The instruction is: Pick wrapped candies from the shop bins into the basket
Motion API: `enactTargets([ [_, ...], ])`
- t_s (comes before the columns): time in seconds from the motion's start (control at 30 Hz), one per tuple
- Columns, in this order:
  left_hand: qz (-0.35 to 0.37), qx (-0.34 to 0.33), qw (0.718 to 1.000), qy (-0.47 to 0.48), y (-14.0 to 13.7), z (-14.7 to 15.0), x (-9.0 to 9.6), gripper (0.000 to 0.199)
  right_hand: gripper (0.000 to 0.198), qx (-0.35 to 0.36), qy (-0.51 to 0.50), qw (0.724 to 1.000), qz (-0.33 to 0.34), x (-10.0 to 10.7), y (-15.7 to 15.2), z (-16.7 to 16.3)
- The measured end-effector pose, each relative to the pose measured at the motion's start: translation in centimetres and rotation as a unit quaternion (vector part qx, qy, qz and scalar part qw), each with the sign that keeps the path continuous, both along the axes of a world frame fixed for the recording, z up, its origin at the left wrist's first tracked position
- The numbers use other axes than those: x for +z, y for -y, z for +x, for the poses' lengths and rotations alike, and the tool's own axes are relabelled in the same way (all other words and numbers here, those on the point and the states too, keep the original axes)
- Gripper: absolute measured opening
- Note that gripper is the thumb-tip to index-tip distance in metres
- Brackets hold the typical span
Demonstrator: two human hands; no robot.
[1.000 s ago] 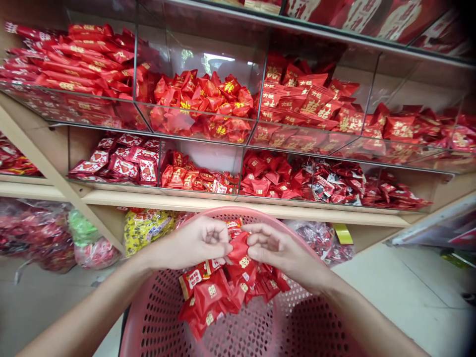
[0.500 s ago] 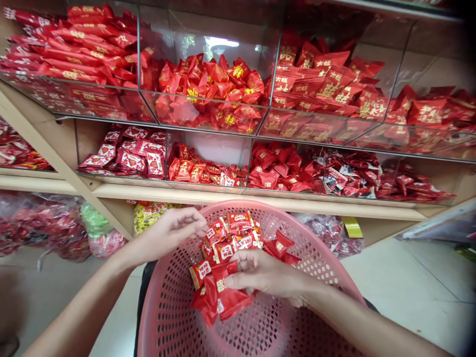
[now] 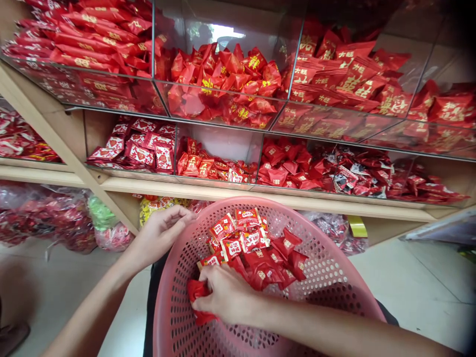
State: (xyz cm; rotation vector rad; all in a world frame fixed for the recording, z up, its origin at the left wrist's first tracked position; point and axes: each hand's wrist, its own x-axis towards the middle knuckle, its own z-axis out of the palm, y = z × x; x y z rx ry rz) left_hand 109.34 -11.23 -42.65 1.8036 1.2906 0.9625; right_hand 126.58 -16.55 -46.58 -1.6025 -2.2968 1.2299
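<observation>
In the head view a pink perforated plastic basket (image 3: 174,277) holds red wrapped candies. My right hand (image 3: 226,297) is down inside it on the left, with fingers closed on red candy packets (image 3: 201,302); its grip is partly hidden. Beyond that hand lie small red-and-white candies (image 3: 251,240) with printed labels, and darker red packets (image 3: 262,267) beside them. At the basket's left rim is my left hand (image 3: 158,235), loosely bent, thumb apart from the fingers and nothing in it. Its fingertips are at the rim; whether they touch it I cannot tell.
Clear-fronted shelf bins (image 3: 223,106) full of red packets run across the back in two rows. A wooden shelf edge (image 3: 267,198) lies just behind the basket. Plastic bags of candy (image 3: 67,218) sit below at left, others (image 3: 334,230) at right, above the tiled floor (image 3: 394,272).
My right hand has moved left inside the basket with red packets, uncovering the candies behind. My left hand has drawn back from over the candies to the rim. The view has shifted slightly.
</observation>
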Motion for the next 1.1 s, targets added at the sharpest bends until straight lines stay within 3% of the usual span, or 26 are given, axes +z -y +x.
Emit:
enactTargets([
  [0.2, -0.003, 0.015, 1.000, 0.009, 0.1, -0.1, 0.1, 0.023, 0.018, 0.047, 0.072, 0.993, 0.080, -0.9, 1.1, -0.2],
  [0.37, 0.012, 0.026, 0.999, 0.019, -0.1, -0.3, -0.2, 0.024, 0.023, 0.061, 0.053, 0.981, 0.176, 1.2, 0.8, 1.4],
  [0.53, -0.010, 0.121, 0.987, 0.108, 0.3, -0.8, -2.6, 0.030, 0.024, 0.100, 0.088, 0.939, 0.317, 3.4, -2.6, 9.4],
  [0.63, -0.029, 0.199, 0.957, 0.207, 0.6, -0.8, -4.1, 0.032, 0.040, 0.140, 0.167, 0.899, 0.381, 2.6, -4.5, 15.5],
  [0.73, -0.040, 0.235, 0.933, 0.268, 0.5, -0.4, -5.0, 0.033, 0.049, 0.161, 0.254, 0.861, 0.409, 1.1, -5.3, 19.1],
  [0.93, -0.052, 0.257, 0.917, 0.302, 0.1, 0.4, -5.5, 0.036, 0.038, 0.228, 0.317, 0.812, 0.434, -0.7, -5.7, 18.5],
  [1.1, -0.083, 0.271, 0.908, 0.308, 0.2, 0.9, -5.5, 0.037, 0.016, 0.215, 0.339, 0.809, 0.430, -0.2, -6.1, 18.2],
])
